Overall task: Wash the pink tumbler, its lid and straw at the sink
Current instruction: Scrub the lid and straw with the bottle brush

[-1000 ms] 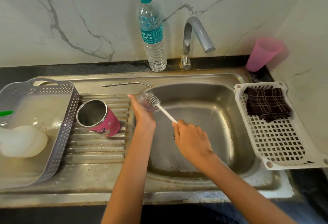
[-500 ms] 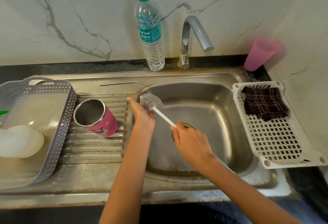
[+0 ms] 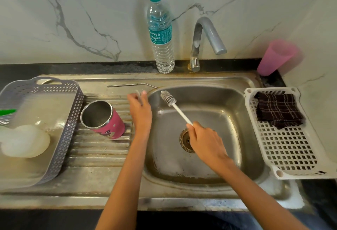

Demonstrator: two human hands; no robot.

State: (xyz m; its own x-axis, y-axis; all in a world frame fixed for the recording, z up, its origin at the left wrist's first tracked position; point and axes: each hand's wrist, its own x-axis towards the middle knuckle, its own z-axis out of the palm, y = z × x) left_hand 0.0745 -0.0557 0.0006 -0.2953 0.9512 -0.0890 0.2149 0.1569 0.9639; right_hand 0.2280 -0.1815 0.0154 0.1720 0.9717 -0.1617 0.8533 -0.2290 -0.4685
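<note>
The pink tumbler (image 3: 104,120) lies on its side on the ribbed drainboard, mouth facing me. My left hand (image 3: 140,110) grips the clear lid (image 3: 139,95) edge-on at the basin's left rim; most of the lid is hidden by my fingers. My right hand (image 3: 204,139) holds the white handle of a bottle brush (image 3: 168,98) over the sink basin (image 3: 228,113), bristles pointing up-left, a little apart from the lid. The bent metal straw (image 3: 131,85) lies on the sink ledge behind my left hand.
A grey perforated basket (image 3: 73,109) with white items stands at the left. A water bottle (image 3: 161,34) and the tap (image 3: 202,38) stand behind the basin. A pink cup (image 3: 275,58) sits at the back right, above a white rack (image 3: 291,149) holding a dark cloth (image 3: 277,110).
The brush has come out of the lid. My left hand has moved the lid left toward the drainboard and turned it edge-on; my right hand has drawn back slightly.
</note>
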